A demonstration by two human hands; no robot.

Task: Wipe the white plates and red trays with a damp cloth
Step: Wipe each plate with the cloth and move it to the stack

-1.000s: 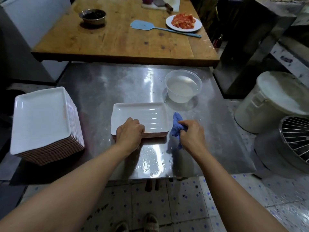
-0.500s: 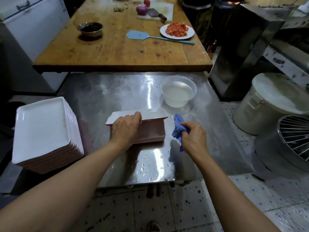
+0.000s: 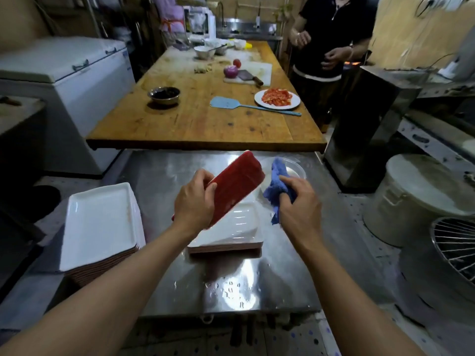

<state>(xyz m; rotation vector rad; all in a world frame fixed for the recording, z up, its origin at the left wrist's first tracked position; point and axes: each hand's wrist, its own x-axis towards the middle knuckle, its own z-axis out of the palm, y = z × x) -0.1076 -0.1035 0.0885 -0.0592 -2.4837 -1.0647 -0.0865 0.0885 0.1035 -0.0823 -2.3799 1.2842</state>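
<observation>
At far left on the wet steel table (image 3: 164, 181), a tall stack of white plates (image 3: 99, 224) stands well apart from the work at centre. There, the person's left hand (image 3: 195, 201) has its grip curled round the near end of a red tray (image 3: 237, 185), thumb on the red underside, holding it tilted up above a short stack of white plates (image 3: 231, 229) that lies flat on the table. Just to the right, the right hand (image 3: 299, 201) bunches a blue cloth (image 3: 277, 187) in a closed grip; the cloth sits right beside the tray's right edge, though whether the two touch cannot be told. Behind the cloth, a clear tub (image 3: 295, 168) stands partly hidden. Beyond, a wooden table (image 3: 195, 124) carries a metal bowl (image 3: 163, 95), a blue spatula (image 3: 241, 105) and a plate of red slices (image 3: 277, 98). A second person in black (image 3: 331, 34) stands at upper right.
</observation>
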